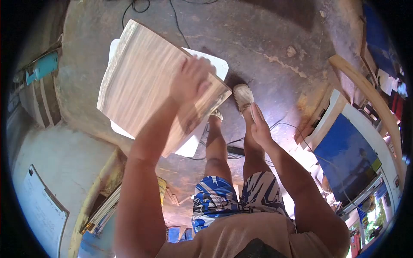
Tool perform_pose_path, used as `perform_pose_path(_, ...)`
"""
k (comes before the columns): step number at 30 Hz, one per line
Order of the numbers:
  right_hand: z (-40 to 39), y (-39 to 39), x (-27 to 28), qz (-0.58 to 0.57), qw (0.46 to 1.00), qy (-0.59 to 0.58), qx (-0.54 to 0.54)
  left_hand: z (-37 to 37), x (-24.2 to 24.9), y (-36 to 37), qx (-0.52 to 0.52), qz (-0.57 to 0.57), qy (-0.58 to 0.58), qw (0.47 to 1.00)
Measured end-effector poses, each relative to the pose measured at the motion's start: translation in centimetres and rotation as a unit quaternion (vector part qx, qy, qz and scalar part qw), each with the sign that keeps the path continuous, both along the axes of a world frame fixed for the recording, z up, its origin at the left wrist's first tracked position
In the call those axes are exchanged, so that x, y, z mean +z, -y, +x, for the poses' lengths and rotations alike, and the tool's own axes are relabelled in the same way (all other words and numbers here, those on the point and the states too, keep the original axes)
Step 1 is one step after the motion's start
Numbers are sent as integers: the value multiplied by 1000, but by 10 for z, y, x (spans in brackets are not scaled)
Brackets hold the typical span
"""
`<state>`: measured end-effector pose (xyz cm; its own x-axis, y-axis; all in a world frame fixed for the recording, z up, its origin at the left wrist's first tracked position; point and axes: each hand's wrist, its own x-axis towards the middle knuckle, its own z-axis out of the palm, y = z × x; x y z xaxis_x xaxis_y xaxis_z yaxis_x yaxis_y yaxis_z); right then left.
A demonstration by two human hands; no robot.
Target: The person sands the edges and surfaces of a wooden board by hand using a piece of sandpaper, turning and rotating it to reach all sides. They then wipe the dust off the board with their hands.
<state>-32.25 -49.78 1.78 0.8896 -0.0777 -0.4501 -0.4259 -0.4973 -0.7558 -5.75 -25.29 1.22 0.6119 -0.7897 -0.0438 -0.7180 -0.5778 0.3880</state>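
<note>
A thick light-brown wooden board (142, 81) with a rough, bark-like far-left edge lies across a white stool top (215, 63). My left hand (191, 79) rests palm down over the board near its right edge, smeared by motion, its thumb apart from the fingers. Nothing shows in that hand, though the surface under the palm is hidden. Beside my lower leg, off the board, my right hand (259, 127) is held edge-on with its fingers stretched out and nothing visible in it.
Dark cables (176, 21) run over the concrete floor (266, 38), some near my feet. To the right stand a white cabinet with a blue panel (344, 150) and a curved wooden piece (365, 86). A whiteboard (43, 215) leans at lower left.
</note>
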Motion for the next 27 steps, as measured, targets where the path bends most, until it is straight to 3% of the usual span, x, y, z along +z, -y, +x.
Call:
perform_pose_path(9, 30, -22, 3, 8, 1000, 14, 1, -111, 3, 4, -38, 51, -43, 997)
perform_pose_path(12, 45, -25, 6, 11, 999, 24, -23, -113, -1, -4, -35, 35, -35, 998)
perform_pose_path(17, 52, -23, 2, 12, 999, 46, -21, -88, 3, -2, 132, 49, -67, 988)
perform_pose_path(27, 49, -29, 10, 2, 999, 38, 9, -66, -1, 6, 189, 45, 4, 981)
